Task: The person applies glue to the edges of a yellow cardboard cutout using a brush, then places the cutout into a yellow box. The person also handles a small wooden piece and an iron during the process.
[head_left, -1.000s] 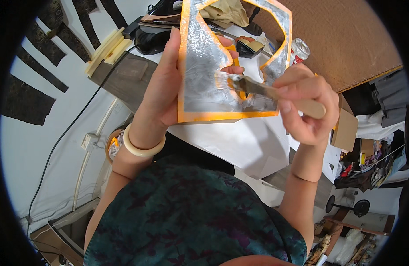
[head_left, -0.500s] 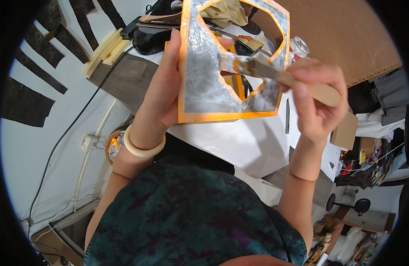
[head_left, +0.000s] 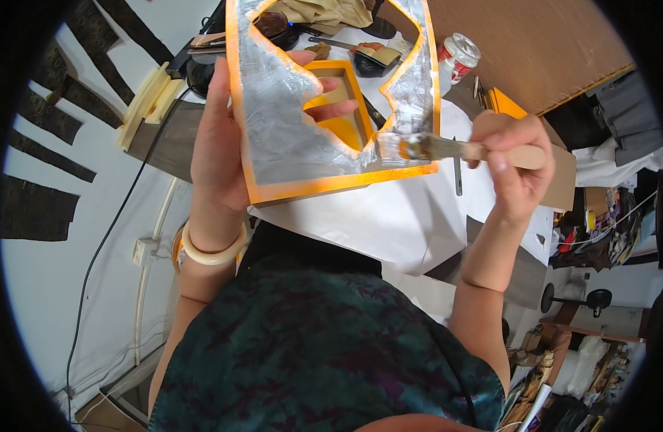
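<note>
My left hand (head_left: 220, 147) grips the left edge of a flat panel (head_left: 277, 144) with a large jagged cut-out. Its face is grey and wet-looking, with orange along its outer and inner edges. Some of that hand's fingers show through the cut-out. Pinched by its wooden handle, a flat paintbrush (head_left: 452, 149) is in my right hand (head_left: 518, 155). The bristles, smeared white and orange and a little blurred, lie on the panel's lower right part, just beside the cut-out's bottom tip. Through the opening, an orange-edged frame (head_left: 358, 93) is visible behind.
White paper (head_left: 389, 227) covers part of the table under the panel. A drink can (head_left: 461, 56) stands at the far right, near a large brown board (head_left: 540, 43). Pale yellow blocks (head_left: 153, 101) lie at the left edge beside a black cable (head_left: 105, 237). Dark strips (head_left: 40, 198) hang on the wall.
The brush has moved from the left of the cut-out to the panel's lower right. The panel has shifted left in the picture, while the view has also turned slightly.
</note>
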`<act>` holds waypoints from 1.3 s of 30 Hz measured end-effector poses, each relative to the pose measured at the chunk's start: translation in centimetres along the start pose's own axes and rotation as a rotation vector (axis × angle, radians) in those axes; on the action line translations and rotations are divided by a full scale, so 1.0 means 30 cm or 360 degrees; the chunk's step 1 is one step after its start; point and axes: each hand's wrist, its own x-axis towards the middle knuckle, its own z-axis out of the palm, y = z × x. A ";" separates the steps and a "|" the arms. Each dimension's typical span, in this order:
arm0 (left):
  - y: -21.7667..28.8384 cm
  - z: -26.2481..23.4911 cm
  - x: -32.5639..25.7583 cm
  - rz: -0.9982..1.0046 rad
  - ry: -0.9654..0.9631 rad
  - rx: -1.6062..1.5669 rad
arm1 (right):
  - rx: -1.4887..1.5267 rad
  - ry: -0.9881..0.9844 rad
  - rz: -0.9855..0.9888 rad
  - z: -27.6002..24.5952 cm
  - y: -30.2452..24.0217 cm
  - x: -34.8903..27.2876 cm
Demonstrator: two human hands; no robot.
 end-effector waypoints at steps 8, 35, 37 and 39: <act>-0.012 0.015 -0.002 0.0100 0.0043 -0.0014 | -0.0247 0.0476 -0.0220 0.051 -0.014 -0.078; -0.008 0.001 -0.007 0.0180 -0.0077 0.0024 | -0.0460 0.0419 -0.0401 0.100 0.010 -0.116; -0.007 0.001 -0.008 0.0187 -0.0079 0.0037 | -0.0473 0.0406 -0.0427 0.112 0.017 -0.104; -0.003 0.012 -0.009 0.0194 -0.0026 0.0061 | -0.0485 0.0404 -0.0411 0.112 0.015 -0.104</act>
